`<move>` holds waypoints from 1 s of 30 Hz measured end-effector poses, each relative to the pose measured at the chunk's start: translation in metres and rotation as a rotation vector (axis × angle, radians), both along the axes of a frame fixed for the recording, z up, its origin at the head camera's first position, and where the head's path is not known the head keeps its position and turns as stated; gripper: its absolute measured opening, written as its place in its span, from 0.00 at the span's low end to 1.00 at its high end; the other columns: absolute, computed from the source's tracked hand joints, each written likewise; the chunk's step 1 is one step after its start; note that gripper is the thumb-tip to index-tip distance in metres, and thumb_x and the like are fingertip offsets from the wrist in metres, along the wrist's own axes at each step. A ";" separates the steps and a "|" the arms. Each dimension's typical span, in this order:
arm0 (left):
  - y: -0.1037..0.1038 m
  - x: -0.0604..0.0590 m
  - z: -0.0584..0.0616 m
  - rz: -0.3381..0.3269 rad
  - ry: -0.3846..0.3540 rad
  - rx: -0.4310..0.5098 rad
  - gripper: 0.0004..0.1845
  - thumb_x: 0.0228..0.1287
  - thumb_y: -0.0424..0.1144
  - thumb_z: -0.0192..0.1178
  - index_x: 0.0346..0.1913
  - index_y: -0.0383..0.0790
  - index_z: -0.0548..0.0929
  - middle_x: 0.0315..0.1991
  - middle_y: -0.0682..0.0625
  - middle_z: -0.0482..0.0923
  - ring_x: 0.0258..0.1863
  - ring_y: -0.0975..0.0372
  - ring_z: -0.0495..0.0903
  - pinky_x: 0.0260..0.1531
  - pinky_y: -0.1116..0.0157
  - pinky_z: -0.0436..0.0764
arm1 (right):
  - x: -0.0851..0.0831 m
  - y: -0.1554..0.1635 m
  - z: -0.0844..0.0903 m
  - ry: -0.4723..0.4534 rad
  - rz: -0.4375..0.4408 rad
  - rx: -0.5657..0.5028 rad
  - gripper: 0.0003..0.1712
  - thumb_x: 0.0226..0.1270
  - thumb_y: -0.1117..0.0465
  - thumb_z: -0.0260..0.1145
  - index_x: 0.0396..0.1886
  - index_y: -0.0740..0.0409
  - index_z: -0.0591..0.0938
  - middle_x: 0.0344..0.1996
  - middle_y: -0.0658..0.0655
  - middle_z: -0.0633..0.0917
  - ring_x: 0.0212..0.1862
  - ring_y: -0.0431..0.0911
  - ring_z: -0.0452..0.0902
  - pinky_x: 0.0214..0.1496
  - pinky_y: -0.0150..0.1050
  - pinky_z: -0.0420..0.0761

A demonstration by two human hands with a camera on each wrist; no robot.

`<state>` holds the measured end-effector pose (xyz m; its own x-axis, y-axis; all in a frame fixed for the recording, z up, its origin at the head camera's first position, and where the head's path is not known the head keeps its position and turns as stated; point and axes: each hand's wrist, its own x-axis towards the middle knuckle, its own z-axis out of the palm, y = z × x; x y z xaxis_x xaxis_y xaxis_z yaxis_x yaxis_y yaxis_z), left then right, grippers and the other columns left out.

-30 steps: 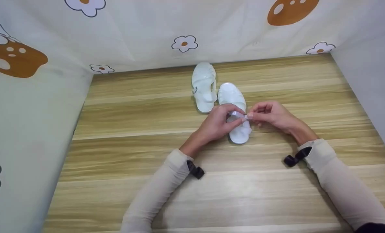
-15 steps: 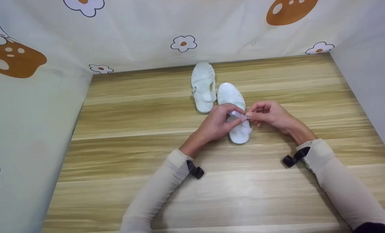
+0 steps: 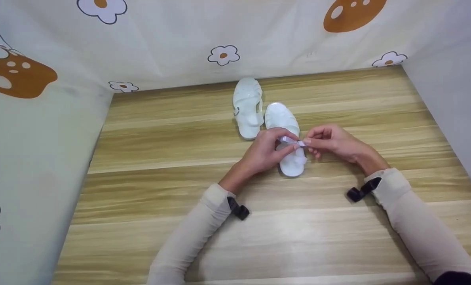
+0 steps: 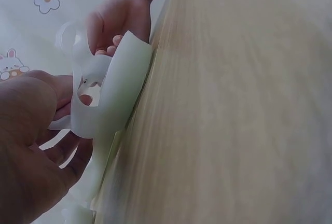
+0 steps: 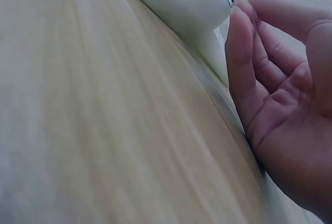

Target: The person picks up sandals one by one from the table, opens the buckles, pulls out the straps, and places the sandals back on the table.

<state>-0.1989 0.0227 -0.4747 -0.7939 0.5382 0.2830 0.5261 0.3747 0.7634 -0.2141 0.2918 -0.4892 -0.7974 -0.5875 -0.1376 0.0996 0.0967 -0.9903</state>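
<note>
Wooden table [image 3: 148, 186], frame centre: my left hand [image 3: 265, 152] and right hand [image 3: 332, 142] both pinching strap [image 3: 290, 140] of white sandal [image 3: 287, 138].

Two white sandals sit on the wooden table [image 3: 148, 166]: one sandal [image 3: 248, 107] farther back, the other sandal [image 3: 287, 130] nearer. Two hands work at the nearer one, a left hand [image 3: 265, 150] and a right hand [image 3: 332, 140]. Each wrist carries one black strap, two in all.
</note>
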 end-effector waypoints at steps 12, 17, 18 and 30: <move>0.001 0.000 -0.002 -0.003 0.038 0.001 0.11 0.74 0.41 0.72 0.52 0.40 0.91 0.51 0.48 0.92 0.46 0.63 0.84 0.49 0.64 0.83 | 0.002 -0.004 0.000 0.025 -0.029 0.012 0.08 0.79 0.62 0.69 0.41 0.64 0.85 0.30 0.51 0.87 0.30 0.40 0.83 0.35 0.31 0.86; 0.001 0.000 -0.002 0.001 0.043 0.005 0.10 0.74 0.42 0.72 0.51 0.41 0.92 0.50 0.49 0.92 0.47 0.64 0.84 0.50 0.66 0.83 | 0.001 -0.003 -0.002 0.042 -0.036 0.017 0.11 0.80 0.63 0.69 0.41 0.69 0.83 0.31 0.52 0.87 0.29 0.39 0.83 0.33 0.32 0.87; 0.001 0.000 -0.002 0.002 0.042 0.006 0.10 0.74 0.42 0.72 0.51 0.41 0.92 0.50 0.49 0.92 0.46 0.65 0.84 0.49 0.66 0.82 | 0.001 -0.003 -0.002 0.043 -0.040 0.020 0.11 0.79 0.63 0.69 0.41 0.69 0.83 0.31 0.52 0.88 0.29 0.40 0.83 0.33 0.32 0.87; 0.003 0.000 -0.003 0.011 0.054 0.022 0.10 0.75 0.43 0.70 0.51 0.42 0.92 0.49 0.50 0.92 0.40 0.63 0.81 0.42 0.68 0.78 | 0.001 -0.004 -0.002 0.049 -0.035 0.022 0.10 0.80 0.62 0.69 0.39 0.65 0.84 0.30 0.53 0.87 0.29 0.40 0.82 0.32 0.31 0.86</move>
